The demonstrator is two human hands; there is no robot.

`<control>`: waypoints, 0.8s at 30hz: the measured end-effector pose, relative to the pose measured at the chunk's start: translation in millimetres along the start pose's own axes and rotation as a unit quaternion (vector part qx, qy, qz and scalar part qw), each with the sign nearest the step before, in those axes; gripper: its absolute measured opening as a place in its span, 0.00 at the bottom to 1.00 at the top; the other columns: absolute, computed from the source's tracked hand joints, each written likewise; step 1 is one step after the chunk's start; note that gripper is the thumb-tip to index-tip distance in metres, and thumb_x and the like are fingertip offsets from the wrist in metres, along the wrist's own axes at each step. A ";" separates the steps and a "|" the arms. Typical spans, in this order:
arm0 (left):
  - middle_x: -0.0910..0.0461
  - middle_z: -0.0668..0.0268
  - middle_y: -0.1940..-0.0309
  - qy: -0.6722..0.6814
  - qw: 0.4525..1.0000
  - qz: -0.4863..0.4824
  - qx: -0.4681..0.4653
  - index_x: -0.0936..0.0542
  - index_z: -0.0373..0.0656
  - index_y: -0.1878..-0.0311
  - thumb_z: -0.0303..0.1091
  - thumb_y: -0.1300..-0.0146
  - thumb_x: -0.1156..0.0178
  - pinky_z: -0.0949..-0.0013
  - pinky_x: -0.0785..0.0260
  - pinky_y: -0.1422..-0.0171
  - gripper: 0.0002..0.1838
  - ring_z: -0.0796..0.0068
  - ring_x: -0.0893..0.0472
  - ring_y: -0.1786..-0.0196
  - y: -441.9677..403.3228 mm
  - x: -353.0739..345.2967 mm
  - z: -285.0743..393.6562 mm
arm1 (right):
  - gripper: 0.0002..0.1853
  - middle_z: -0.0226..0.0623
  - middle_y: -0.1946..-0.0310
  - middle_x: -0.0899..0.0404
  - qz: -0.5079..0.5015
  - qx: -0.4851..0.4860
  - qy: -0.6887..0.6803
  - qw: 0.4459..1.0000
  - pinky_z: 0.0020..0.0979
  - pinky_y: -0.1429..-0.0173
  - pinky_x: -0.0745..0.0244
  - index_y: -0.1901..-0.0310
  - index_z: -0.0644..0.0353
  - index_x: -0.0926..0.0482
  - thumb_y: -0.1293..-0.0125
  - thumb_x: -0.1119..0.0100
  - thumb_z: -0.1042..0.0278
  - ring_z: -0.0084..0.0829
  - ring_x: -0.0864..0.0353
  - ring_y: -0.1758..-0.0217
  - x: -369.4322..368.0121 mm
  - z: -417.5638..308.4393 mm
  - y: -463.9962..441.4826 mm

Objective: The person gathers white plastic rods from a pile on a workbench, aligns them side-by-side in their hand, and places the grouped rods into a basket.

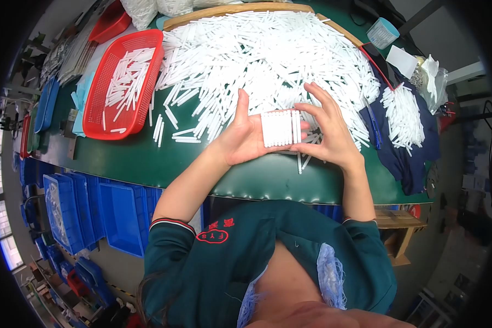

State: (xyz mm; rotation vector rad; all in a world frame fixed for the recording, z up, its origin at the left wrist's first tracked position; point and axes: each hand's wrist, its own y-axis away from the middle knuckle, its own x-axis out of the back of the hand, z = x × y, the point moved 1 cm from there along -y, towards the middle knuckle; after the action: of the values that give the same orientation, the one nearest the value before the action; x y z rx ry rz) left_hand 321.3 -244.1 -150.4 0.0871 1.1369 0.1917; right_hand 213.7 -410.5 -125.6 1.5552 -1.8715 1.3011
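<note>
My left hand [243, 136] is palm up with its thumb raised, and a neat row of short white sticks [277, 129] lies side by side across its palm and fingers. At the row's right end, the thumb and a finger of my right hand [328, 131] span the length of a white stick [297, 128], seeming to grip it by its ends; the other fingers are spread. Beyond both hands a large heap of the same white sticks [257, 54] covers the table. A few loose sticks [300, 163] lie just under my hands.
A red plastic basket [98, 104] with white sticks stands on the left of the green table [246, 180]. On the right, a dark blue cloth [415, 169] bears another stick pile [403, 120] and a blue pen-like tool [374, 126]. Wooden strips [235, 9] edge the heap. Blue crates [120, 213] stand below.
</note>
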 end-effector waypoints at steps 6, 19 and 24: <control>0.40 0.42 0.36 0.018 1.000 -0.005 0.002 0.47 0.30 0.32 0.82 0.51 0.79 0.51 0.43 0.31 0.62 0.51 0.37 0.33 -0.9 4.0 0.4 | 0.37 0.46 0.36 0.39 0.009 -0.010 -0.017 1.000 0.47 0.31 0.46 0.46 0.55 0.27 0.61 0.26 0.53 0.49 0.42 0.32 1.9 0.7 0.2; 0.44 0.44 0.33 0.046 0.999 0.006 0.013 0.49 0.32 0.31 0.83 0.53 0.76 0.54 0.43 0.32 0.62 0.48 0.39 0.32 -1.3 7.9 2.2 | 0.34 0.44 0.42 0.30 0.198 -0.045 0.124 0.971 0.41 0.36 0.38 0.47 0.60 0.27 0.59 0.26 0.60 0.45 0.32 0.39 32.0 34.0 9.6; 0.46 0.44 0.32 0.062 0.998 0.012 0.016 0.50 0.32 0.31 0.83 0.52 0.75 0.54 0.45 0.31 0.62 0.48 0.41 0.31 -0.2 4.5 2.4 | 0.37 0.50 0.43 0.31 0.389 -0.311 0.374 0.782 0.41 0.35 0.41 0.43 0.67 0.31 0.49 0.31 0.51 0.47 0.34 0.38 93.1 119.1 75.3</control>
State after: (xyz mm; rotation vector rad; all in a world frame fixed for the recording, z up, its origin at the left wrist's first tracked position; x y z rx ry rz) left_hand 325.3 -243.3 -153.4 0.1195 1.2638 0.2027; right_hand 146.6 -564.3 -144.4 -0.1478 -2.0575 1.1074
